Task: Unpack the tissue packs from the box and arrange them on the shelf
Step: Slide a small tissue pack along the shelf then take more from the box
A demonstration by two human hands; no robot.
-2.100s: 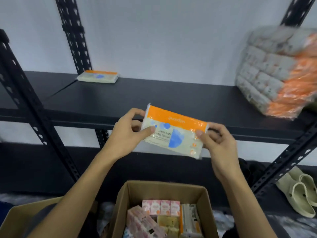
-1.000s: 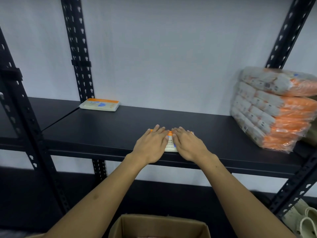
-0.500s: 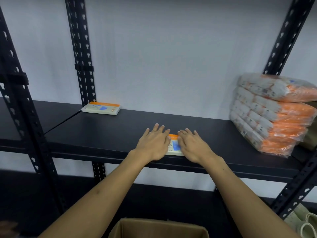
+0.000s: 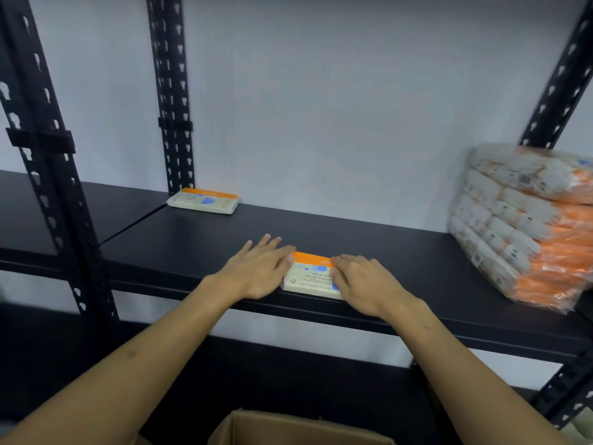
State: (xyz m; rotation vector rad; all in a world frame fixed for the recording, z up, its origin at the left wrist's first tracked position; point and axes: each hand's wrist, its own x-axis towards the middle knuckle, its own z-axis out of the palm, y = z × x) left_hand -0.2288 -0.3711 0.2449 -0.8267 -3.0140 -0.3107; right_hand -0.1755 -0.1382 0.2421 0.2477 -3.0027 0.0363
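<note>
My left fingers (image 4: 272, 248) lie flat and a little spread on the shelf (image 4: 369, 248), their tips just touching the left end of a tissue pack (image 4: 313, 275). My right fingers (image 4: 348, 264) curl loosely over the pack's right end, pressing down on it and not gripping. So my left hand (image 4: 256, 271) and right hand (image 4: 369, 284) are both open, one at each end, and neither is clamped on anything.

The pack lies flat at the front edge of the shelf, orange band to the back. I can read "ultra soft facial tissue" on it, the last letters hidden under my hand; the smaller lines below are too fine to read.

A second pack (image 4: 203, 200) of the same kind lies flat at the back left, by the upright (image 4: 170, 91), well apart from mine. At the right end stands a wrapped bundle (image 4: 519, 226) of many orange packs, blurred.

As I judge it, two loose packs are shelved and this one may still want squaring up. Only the rim of the box (image 4: 298, 428) shows below me, so I cannot tell how many packs are left.
</note>
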